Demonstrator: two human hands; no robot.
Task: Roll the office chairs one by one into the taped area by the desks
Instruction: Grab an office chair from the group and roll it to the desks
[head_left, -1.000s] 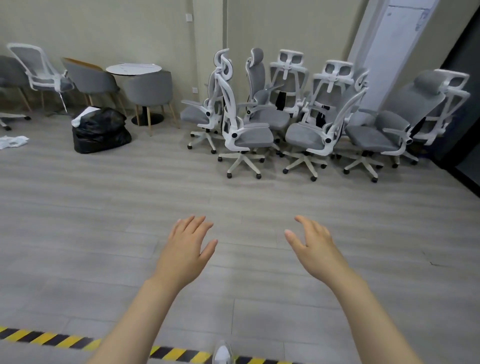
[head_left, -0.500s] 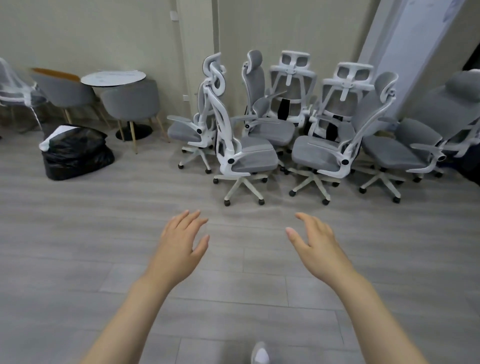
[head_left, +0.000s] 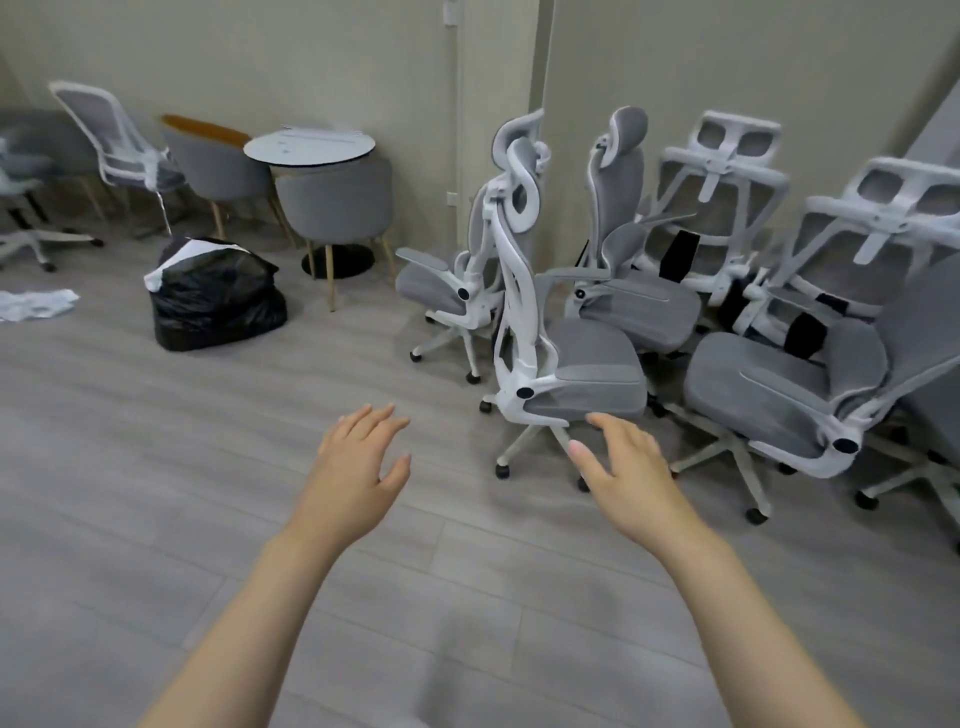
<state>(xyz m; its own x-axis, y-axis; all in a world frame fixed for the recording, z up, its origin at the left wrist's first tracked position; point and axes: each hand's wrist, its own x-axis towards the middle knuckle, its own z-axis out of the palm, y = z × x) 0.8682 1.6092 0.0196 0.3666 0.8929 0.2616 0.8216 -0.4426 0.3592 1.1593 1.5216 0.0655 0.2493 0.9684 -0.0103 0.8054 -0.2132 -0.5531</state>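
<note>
Several grey-and-white office chairs stand clustered against the wall on the right. The nearest office chair (head_left: 571, 374) faces right, its tall white back towards the left. A second chair (head_left: 779, 395) sits to its right, and another chair (head_left: 447, 291) stands behind it on the left. My left hand (head_left: 358, 473) is held out over the floor, fingers apart, holding nothing. My right hand (head_left: 628, 467) hovers just in front of the nearest chair's seat and base, fingers spread, not touching it. No taped area is in view.
A full black rubbish bag (head_left: 218, 296) lies on the floor at the left. Behind it stand a round table (head_left: 309, 145), grey side chairs (head_left: 337, 202) and a mesh chair (head_left: 114, 140). Crumpled white plastic (head_left: 34, 304) lies at the far left.
The chairs have grown larger and closer, and the view has swung left. The yellow-black floor tape seen at the bottom a second ago has left the frame. Both hands stay open.
</note>
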